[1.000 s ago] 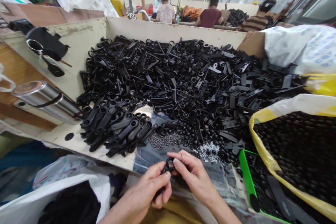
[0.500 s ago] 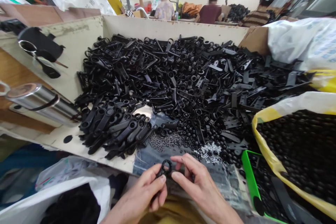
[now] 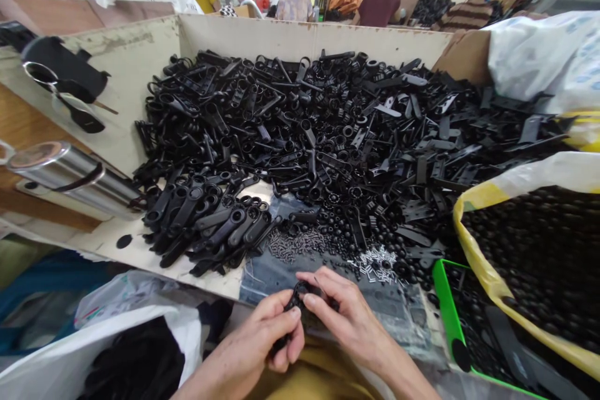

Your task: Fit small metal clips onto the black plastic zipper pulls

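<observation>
Head view: left hand (image 3: pixel 262 340) curls closed round a black ring-ended lever (image 3: pixel 298 295) at the near edge, leaving its ring exposed, seemingly for the right hand (image 3: pixel 344 315), whose fingertips pinch it; heap of loose levers (image 3: pixel 328 137) lies beyond.

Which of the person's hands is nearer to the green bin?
Right. The right hand sits just left of the green bin; the left hand is further left. Both grip a black part.
</observation>
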Demonstrator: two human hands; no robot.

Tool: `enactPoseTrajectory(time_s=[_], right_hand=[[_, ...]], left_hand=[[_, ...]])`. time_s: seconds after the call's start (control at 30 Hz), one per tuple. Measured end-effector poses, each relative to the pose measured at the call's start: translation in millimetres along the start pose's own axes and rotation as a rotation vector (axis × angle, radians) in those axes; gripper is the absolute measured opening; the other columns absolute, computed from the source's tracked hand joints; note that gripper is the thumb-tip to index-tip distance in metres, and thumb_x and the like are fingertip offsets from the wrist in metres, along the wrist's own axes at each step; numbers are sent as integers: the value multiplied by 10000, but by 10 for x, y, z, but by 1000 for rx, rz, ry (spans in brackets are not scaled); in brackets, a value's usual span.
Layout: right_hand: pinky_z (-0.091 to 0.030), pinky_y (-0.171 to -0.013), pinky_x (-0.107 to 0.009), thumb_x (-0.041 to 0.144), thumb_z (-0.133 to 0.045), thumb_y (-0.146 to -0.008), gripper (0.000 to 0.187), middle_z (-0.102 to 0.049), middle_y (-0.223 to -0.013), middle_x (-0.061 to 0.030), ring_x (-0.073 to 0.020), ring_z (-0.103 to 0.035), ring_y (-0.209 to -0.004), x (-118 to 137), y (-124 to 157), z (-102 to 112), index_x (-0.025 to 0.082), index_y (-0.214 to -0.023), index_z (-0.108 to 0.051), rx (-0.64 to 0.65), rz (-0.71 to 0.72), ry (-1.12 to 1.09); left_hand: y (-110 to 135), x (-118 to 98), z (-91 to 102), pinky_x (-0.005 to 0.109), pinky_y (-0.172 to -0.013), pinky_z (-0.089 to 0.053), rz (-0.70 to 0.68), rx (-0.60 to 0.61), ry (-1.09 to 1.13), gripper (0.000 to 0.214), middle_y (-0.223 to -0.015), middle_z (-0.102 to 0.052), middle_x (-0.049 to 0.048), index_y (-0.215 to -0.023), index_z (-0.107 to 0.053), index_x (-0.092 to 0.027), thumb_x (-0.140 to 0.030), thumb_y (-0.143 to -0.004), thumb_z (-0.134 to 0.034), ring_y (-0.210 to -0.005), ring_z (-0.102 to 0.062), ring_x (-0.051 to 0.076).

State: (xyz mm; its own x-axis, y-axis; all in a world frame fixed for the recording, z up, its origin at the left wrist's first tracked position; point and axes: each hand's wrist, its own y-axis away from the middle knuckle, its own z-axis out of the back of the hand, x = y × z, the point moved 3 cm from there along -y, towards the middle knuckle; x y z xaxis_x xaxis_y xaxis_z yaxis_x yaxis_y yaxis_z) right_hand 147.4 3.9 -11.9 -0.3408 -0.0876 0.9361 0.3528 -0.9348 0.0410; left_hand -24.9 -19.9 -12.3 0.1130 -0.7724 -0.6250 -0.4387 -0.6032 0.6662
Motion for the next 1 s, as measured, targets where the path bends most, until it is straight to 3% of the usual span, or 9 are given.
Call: enactPoseTrajectory(time_s=[0.13, 0.23, 0.33, 0.4, 0.53, 0.67, 0.87, 1.0], right_hand=[[-490, -698, -283, 360, -628, -1002, 338, -646, -910, -22, -169, -590, -752, 2, 55, 6, 249, -1301, -738, -15, -36, -6], [-486, -661, -277, 362, -671, -955, 377, -658, -889, -11, -171, -592, -721, -39, 124, 79, 263, -1315, -722, -87, -97, 11], [-496, -654, -289, 396, -601, -995, 291, -684, -838, -21, -180, -596, -684, -116, 175, 218, 234, -1173, -765, -227, -117, 66], [-506, -672, -301, 413, -558, -1026, 286, -697, -815, -33, -189, -600, -671, -162, 190, 308, 222, -1049, -769, -304, -103, 131], [-522, -722, -314, 404, -511, -1061, 289, -707, -843, -49, -211, -644, -719, -198, 214, 419, 231, -963, -720, -371, -46, 245], [-521, -731, -312, 352, -483, -1076, 265, -711, -860, -49, -218, -679, -775, -213, 264, 457, 234, -944, -680, -368, -35, 295], [-504, -734, -305, 271, -496, -1053, 208, -718, -893, -46, -209, -687, -805, -177, 198, 406, 231, -949, -672, -320, -8, 285], [-469, -688, -286, 268, -537, -1016, 224, -710, -823, -30, -190, -659, -746, -102, 1, 292, 214, -864, -693, -311, -39, 212]], left_hand=[[-1, 54, 74, 237, -533, -246, -35, -15, -69, 682, -628, -569, -52, -1261, -588, -129, -633, -825, -731, -533, -378, 89], [-45, -17, 130, 245, -576, -329, -155, -81, -260, 550, -721, -629, -24, -1254, -618, -170, -561, -877, -701, -586, -445, 116], [-141, -220, 113, 269, -648, -383, -360, -283, -608, 215, -827, -709, 16, -978, -696, -213, -412, -897, -687, -705, -576, 172], [-231, -353, 44, 287, -648, -366, -453, -441, -900, 185, -736, -706, 21, -811, -675, -223, -356, -932, -628, -691, -617, 203], [-457, -469, -113, 313, -631, -307, -518, -569, -1228, 158, -694, -738, 63, -908, -726, -243, -283, -951, -579, -649, -676, 257], [-611, -475, -146, 322, -638, -297, -529, -551, -1283, 201, -778, -781, 110, -1028, -733, -251, -225, -950, -550, -720, -723, 310], [-559, -503, -81, 308, -633, -327, -548, -530, -1269, 117, -706, -743, 68, -896, -689, -264, -281, -942, -583, -686, -714, 286], [-444, -469, -54, 284, -609, -361, -595, -529, -1097, 120, -651, -706, 14, -827, -667, -274, -341, -917, -629, -611, -667, 233]])
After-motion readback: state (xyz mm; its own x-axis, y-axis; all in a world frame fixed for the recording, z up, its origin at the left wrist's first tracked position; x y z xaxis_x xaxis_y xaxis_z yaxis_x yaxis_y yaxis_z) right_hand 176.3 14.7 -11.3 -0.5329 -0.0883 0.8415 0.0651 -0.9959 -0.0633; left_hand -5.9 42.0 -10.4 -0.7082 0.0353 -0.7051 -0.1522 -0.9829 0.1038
